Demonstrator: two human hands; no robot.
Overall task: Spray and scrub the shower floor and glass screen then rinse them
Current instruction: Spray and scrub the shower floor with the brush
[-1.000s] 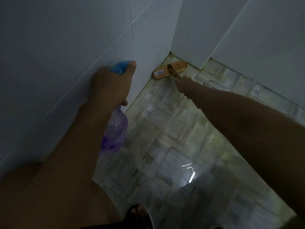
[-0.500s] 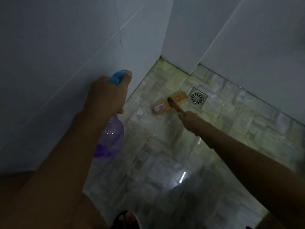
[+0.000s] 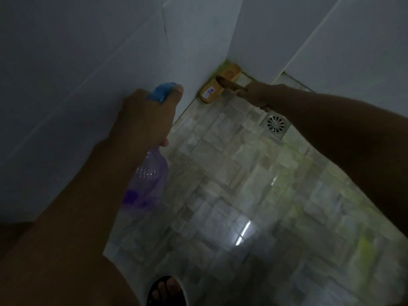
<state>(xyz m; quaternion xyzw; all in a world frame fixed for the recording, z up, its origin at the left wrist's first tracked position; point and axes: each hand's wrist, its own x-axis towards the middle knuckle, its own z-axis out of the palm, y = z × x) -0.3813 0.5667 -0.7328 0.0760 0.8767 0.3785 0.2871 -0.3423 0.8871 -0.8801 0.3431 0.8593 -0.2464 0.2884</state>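
I'm on the scrubbing step. My right hand [image 3: 257,93] is curled round the handle of the wooden scrub brush [image 3: 217,86], whose head sits in the far corner of the shower floor [image 3: 231,173], against the wall. My left hand [image 3: 145,115] grips the ribbed purple spray bottle [image 3: 150,180]. Next, I'd judge, come firm strokes across the glossy, wet-looking tiles toward the round metal drain [image 3: 274,123].

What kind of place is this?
Probably a bathroom shower corner: a metal floor drain set in the tiled floor, white tiled walls, and a wooden scrub brush at the corner.
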